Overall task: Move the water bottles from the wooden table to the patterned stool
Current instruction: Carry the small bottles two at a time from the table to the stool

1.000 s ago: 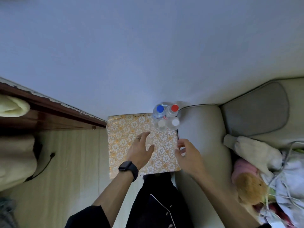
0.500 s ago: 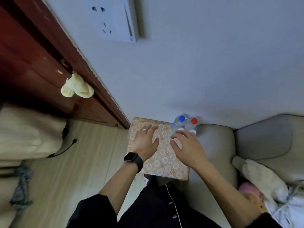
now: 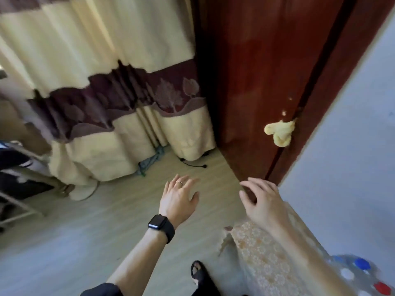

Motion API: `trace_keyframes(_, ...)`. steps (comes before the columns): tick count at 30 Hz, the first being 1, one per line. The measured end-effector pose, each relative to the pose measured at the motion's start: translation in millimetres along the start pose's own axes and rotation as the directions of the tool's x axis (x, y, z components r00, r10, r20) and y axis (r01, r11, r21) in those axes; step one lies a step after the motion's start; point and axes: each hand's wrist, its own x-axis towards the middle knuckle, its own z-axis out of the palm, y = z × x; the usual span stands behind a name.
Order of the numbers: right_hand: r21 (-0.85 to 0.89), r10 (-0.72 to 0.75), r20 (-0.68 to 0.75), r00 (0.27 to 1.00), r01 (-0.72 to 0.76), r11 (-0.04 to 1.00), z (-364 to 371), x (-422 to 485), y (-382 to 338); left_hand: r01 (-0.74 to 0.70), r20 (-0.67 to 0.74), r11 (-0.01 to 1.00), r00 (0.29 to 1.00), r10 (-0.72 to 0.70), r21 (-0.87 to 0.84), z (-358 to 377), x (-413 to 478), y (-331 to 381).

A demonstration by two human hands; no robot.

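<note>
Floor (image 3: pixel 89 227): pale wood-look planks, lit evenly, running from the curtain to the door.
Curtain (image 3: pixel 102 86): cream cloth with a dark maroon band of leaf shapes, hanging to the floor at the far left and pooling there.
Door (image 3: pixel 252 67): dark reddish-brown wood, glossy, to the right of the curtain.
Cloth (image 3: pixel 280 131): pale yellow, bunched at the door's edge.
Wall (image 3: pixel 346 159): plain pale blue-grey, at the right.
Cord (image 3: pixel 192 163): thin, black, lying on the floor below the curtain hem.
Rack (image 3: pixel 15 206): pale frame at the far left edge, blurred.
</note>
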Motion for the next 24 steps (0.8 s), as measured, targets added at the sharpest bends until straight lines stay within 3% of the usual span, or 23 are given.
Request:
trace_keyframes(2,0.035,-0.158,0.065,0.985,0.156,0.987,26,25,-58,0.153,-0.105,0.988,0.983,-0.151,0.011,-38,-34,-61)
trace_keyframes(5,0.118,-0.389,0.130,0.912,0.376,0.919,67,49,-167,0.398,-0.235,0.917,0.892,-0.386,0.008,-92,-102,-153)
trace_keyframes(8,0.203,-0.585,0.132,0.800,0.556,0.806,114,50,-284,0.598,-0.335,0.801,0.748,-0.573,-0.034,-139,-185,-235)
trace_keyframes(11,0.249,-0.739,0.200,0.643,0.696,0.673,167,32,-397,0.737,-0.413,0.670,0.584,-0.699,-0.092,-179,-270,-304)
trace_keyframes(15,0.337,-0.857,0.253,0.449,0.789,0.513,227,-17,-537,0.854,-0.502,0.504,0.381,-0.777,-0.132,-230,-370,-378)
trace_keyframes(19,0.405,-0.936,0.249,0.251,0.851,0.335,268,-61,-653,0.916,-0.538,0.363,0.222,-0.813,-0.171,-274,-439,-433)
trace_keyframes(24,0.486,-0.964,0.222,0.145,0.841,0.238,301,-95,-774,0.944,-0.587,0.262,0.098,-0.804,-0.201,-331,-487,-489)
